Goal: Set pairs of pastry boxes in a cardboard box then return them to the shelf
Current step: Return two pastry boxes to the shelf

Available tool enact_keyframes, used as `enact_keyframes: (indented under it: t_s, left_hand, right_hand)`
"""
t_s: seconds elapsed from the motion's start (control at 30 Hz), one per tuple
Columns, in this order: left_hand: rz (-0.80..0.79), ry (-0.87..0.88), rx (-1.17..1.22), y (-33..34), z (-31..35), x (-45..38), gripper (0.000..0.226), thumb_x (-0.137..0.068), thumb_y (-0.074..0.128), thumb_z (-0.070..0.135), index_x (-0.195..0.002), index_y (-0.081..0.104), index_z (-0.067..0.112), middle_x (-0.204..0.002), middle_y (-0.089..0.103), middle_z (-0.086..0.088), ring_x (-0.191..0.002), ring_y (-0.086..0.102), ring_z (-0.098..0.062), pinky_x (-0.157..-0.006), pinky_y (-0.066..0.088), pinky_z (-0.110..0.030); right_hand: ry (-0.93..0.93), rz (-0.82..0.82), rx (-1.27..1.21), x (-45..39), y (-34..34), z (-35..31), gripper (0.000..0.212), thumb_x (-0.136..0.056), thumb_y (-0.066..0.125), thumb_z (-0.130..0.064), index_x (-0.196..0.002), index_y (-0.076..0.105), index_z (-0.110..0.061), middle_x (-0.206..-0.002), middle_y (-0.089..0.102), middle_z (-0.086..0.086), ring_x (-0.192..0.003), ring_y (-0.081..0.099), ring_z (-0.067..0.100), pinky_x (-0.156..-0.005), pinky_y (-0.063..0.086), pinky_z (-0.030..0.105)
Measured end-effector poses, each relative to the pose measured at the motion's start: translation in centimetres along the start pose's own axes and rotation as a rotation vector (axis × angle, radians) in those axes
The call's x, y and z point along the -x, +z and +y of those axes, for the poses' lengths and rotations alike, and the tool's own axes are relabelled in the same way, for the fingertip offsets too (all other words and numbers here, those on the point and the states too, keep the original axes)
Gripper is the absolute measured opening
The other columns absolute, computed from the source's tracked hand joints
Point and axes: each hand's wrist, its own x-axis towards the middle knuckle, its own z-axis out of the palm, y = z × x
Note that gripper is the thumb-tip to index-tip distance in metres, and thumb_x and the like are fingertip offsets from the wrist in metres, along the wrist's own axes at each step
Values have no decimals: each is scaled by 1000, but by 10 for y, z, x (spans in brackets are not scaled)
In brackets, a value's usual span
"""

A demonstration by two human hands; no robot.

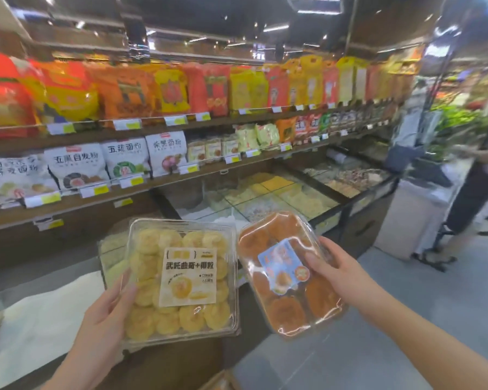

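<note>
Before the shelves, each grip pinches a lid-up box: left hand [104,311] the squarish yellow pastry box [181,280], right hand [335,274] the left-tilted brown pastry box [288,274].

The scene is seen through a single wide-angle camera worn on the head, aimed forward and slightly down along a shop aisle. The two hands, left [104,313] and right [338,274], are caught close at the bottom of the frame, while the shelf [158,130] runs off to the left and far right, bent by the lens.
</note>
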Motion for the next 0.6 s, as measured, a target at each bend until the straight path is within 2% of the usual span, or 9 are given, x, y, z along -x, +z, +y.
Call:
enact_keyframes:
  t_s: [0.07, 0.13, 0.2, 0.23, 0.33, 0.4, 0.47, 0.53, 0.6]
  left_hand:
    - [-60, 16, 3, 30, 1, 5, 45, -83, 72, 61, -126, 65, 50, -129, 71, 18, -117, 71, -19, -104, 52, -57]
    - [-120, 26, -14, 66, -4, 8, 45, -87, 64, 54, -131, 54, 54, -125, 73, 19, -112, 73, -15, -99, 56, -51]
    - [-165, 11, -7, 106, -8, 16, 52, -89, 60, 46, -140, 48, 49, -123, 74, 15, -109, 74, -15, -92, 61, -47]
    - [-195, -4, 8, 129, -9, 23, 51, -91, 59, 42, -142, 52, 43, -126, 74, 11, -112, 73, -18, -94, 59, -51]
    - [-312, -43, 61, 190, -29, 31, 46, -93, 61, 38, -139, 59, 35, -134, 70, 10, -121, 68, -21, -108, 48, -58]
    - [-374, -36, 57, 240, -36, 46, 30, -96, 60, 30, -125, 63, 37, -120, 75, 18, -112, 72, -14, -98, 58, -49]
    - [-465, -51, 40, 286, -44, 61, 25, -102, 55, 21, -120, 63, 35, -109, 78, 17, -101, 76, -11, -81, 64, -34]
    - [-567, -79, 19, 329, -48, 79, 28, -100, 59, 28, -128, 62, 32, -116, 77, 11, -104, 76, -15, -83, 64, -35]
    - [-668, -71, -14, 367, -56, 93, 52, -88, 70, 52, -136, 61, 34, -131, 72, 6, -115, 72, -19, -95, 60, -45]
  right_hand:
    - [-4, 35, 31, 15, -29, 3, 53, -91, 69, -47, -139, 49, -40, -99, 77, -17, -86, 78, 13, -72, 63, 35]
    - [-6, 78, 45, 34, -63, 9, 42, -92, 67, -46, -131, 51, -46, -98, 77, -19, -86, 77, 11, -75, 64, 37]
    - [8, 126, 46, 55, -99, 15, 36, -91, 68, -47, -122, 52, -54, -98, 76, -20, -88, 77, 11, -81, 63, 43]
    - [7, 160, 44, 66, -118, 19, 38, -90, 69, -48, -123, 51, -55, -99, 76, -21, -89, 77, 10, -83, 63, 44]
    - [31, 268, 46, 105, -178, 36, 59, -86, 71, -53, -140, 48, -45, -103, 75, -22, -91, 76, 10, -84, 62, 46]
    - [42, 332, 50, 140, -218, 44, 82, -73, 76, -67, -144, 45, -43, -103, 76, -22, -91, 76, 9, -85, 62, 43]
    - [82, 429, 48, 177, -251, 52, 114, -44, 77, -86, -144, 46, -42, -102, 77, -17, -89, 76, 9, -83, 61, 38]
    - [122, 539, 54, 216, -280, 65, 127, -30, 74, -93, -144, 44, -45, -111, 75, -11, -93, 76, 12, -86, 60, 38]
    - [158, 628, 76, 258, -301, 72, 126, -35, 72, -95, -147, 40, -46, -124, 68, -8, -98, 74, 13, -90, 60, 40]
